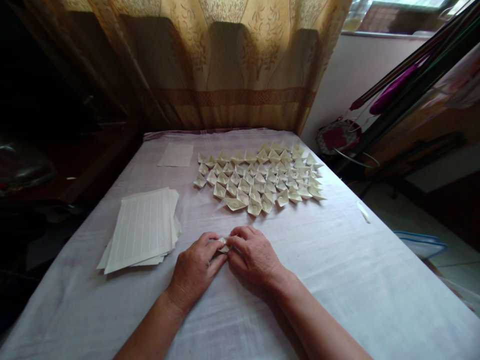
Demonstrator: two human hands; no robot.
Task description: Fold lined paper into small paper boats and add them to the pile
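Between my two hands is a small folded paper boat [224, 246], low over the cloth and partly hidden by fingers. My left hand [197, 265] pinches its left side between thumb and fingers. On the other side my right hand [255, 255] grips it with curled fingers. Just beyond my hands, many folded paper boats [243, 186] stand in close rows on the table. A stack of printed paper sheets [142, 230] lies to the left of my left hand, its edges uneven.
A single sheet of paper [176, 155] lies at the table's far left. The table [322, 280] has a pale cloth over it. A patterned curtain [225, 65] hangs behind the far edge. A small white scrap [363, 212] lies near the right edge, and a round bag [337, 136] is beyond it.
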